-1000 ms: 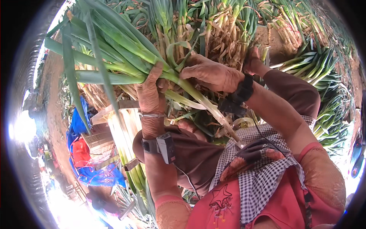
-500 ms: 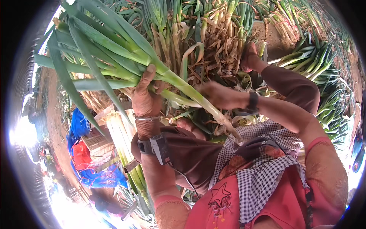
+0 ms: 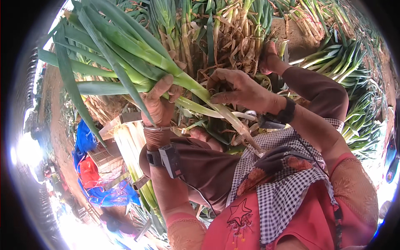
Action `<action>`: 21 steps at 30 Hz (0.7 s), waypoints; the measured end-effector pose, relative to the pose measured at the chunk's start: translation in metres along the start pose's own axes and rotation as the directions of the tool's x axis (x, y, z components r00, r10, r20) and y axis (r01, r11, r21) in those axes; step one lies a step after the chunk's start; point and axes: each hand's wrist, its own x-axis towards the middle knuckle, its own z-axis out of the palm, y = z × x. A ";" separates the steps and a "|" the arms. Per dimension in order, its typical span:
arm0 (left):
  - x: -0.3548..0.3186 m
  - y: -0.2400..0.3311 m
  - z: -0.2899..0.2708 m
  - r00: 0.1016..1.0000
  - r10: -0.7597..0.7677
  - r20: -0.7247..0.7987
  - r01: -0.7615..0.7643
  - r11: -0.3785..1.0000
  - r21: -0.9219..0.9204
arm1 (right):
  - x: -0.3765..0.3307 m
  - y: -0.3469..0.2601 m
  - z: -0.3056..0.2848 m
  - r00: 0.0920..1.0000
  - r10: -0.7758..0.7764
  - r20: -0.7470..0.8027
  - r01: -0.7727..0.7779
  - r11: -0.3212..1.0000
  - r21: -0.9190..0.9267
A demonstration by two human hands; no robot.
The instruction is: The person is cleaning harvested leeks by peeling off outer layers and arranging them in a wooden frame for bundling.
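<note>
The left hand (image 3: 160,106) is clenched around 1 leek (image 3: 166,71) held up before the chest, the right hand (image 3: 239,89) pinches its pale stalk, seemingly mid-cleaning, while untrimmed leeks (image 3: 216,33) heaped on the ground remain to be done.

Leek (image 3: 166,71) between hands, leek pile (image 3: 225,37) behind
</note>
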 end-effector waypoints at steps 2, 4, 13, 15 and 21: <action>-0.003 0.000 0.000 0.998 0.013 0.061 -0.012 1.000 -0.015 | 0.002 0.002 -0.003 0.991 0.111 0.079 -0.126 0.970 0.208; -0.005 0.000 0.002 0.995 0.017 0.095 -0.017 1.000 0.002 | 0.002 0.003 -0.004 0.979 0.164 0.124 -0.193 0.939 0.283; -0.011 -0.001 0.006 0.995 0.015 -0.095 -0.010 0.998 0.056 | -0.010 -0.016 0.005 0.979 -0.183 0.085 0.201 0.911 -0.360; -0.010 -0.001 0.000 0.988 -0.050 -0.147 0.061 0.996 0.071 | -0.017 -0.022 0.013 0.883 -0.392 0.259 0.445 0.524 -0.726; -0.010 -0.012 -0.007 0.954 0.030 -0.298 0.004 0.994 0.114 | -0.040 -0.002 0.021 0.982 -0.037 -0.188 0.119 0.887 0.447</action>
